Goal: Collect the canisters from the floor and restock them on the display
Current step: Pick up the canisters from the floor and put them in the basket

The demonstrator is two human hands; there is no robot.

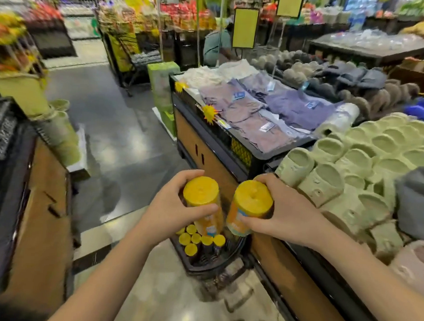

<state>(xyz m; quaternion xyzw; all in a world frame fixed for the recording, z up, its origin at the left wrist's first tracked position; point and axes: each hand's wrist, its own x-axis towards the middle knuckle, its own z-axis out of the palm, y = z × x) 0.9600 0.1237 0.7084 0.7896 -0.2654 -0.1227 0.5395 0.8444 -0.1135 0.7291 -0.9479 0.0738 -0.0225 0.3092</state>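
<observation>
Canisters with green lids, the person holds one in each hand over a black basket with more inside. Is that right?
Almost. The lids are yellow, not green. The head view shows the left hand gripping the left canister and the right hand gripping the right canister, over the black basket with more canisters inside.

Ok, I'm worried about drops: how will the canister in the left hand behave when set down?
The canister is a round cylinder, so on its side it would probably roll. Upright, like those in the basket, it should stand. The left hand holds it alone, so probably not heavy.
</observation>
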